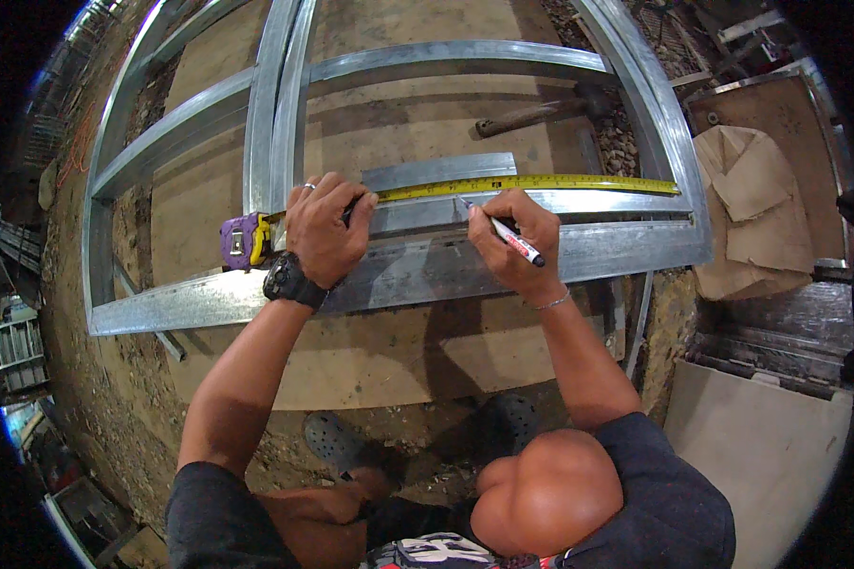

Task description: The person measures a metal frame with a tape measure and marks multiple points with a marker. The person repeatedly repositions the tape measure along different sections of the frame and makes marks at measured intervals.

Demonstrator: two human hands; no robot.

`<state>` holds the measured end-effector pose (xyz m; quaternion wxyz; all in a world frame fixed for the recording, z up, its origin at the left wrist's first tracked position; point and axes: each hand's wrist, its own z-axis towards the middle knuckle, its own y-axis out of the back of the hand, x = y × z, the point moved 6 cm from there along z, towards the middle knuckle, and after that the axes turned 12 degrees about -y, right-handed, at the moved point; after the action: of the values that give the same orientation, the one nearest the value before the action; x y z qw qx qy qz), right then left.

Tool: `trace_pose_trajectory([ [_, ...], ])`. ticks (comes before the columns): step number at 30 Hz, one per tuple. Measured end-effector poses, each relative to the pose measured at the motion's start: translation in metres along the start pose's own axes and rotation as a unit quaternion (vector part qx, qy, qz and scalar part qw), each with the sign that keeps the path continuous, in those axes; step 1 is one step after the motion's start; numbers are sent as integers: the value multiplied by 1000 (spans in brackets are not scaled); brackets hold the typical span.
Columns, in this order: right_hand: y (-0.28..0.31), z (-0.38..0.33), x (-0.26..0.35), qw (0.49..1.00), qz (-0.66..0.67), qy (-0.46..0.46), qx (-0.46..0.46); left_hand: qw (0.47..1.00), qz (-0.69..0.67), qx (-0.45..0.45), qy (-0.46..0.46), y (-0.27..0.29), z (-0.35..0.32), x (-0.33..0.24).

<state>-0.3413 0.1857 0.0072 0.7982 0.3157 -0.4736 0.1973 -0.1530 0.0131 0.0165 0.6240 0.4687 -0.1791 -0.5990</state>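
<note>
Just to the left of the left hand [327, 228] sits a purple-and-yellow tape measure case [246, 241], its long yellow steel blade [588, 183] running out beyond the hand to the right, along a silvery metal frame [626, 251] of joined bars. The left hand lies over the near stretch of blade and metal with fingers curled and thumb toward the tape; whether it is closed tightly around the blade I cannot tell. A black wristwatch [294, 283] circles that wrist. To its right, the right hand [517, 223] grips a slim white marker [514, 240] with a dark end, its tip pointing up and left, close to the blade's near edge. A thin bracelet [552, 302] rings the right wrist. Beyond the blade, between the two hands, lies a short flat strip of grey metal [436, 171]; farther beyond the right hand is a hammer with a worn wooden handle [527, 118]. Well to the right of the right hand rests crumpled brown paper [754, 218].
</note>
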Motion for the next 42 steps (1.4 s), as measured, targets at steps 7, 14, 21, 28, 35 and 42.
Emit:
trace_pose_trajectory([
  [7,-1,0,-2,1000,0,-6,-1,1000,0,-6,5,-1,-1,3],
  [14,0,0,-3,1000,-7,-8,1,1000,-2,-9,3,-1,-1,2],
  [21,-1,0,-4,1000,-7,-11,-2,1000,4,-7,1,-2,-2,4],
  [28,-1,1,1,1000,-21,0,-3,1000,0,-12,-3,-1,-1,3],
  [35,-14,5,7,1000,19,1,21,1000,-2,-19,-7,0,-1,1],
  [42,-22,8,11,999,-3,26,25,1000,-7,-21,-14,0,-1,2],
])
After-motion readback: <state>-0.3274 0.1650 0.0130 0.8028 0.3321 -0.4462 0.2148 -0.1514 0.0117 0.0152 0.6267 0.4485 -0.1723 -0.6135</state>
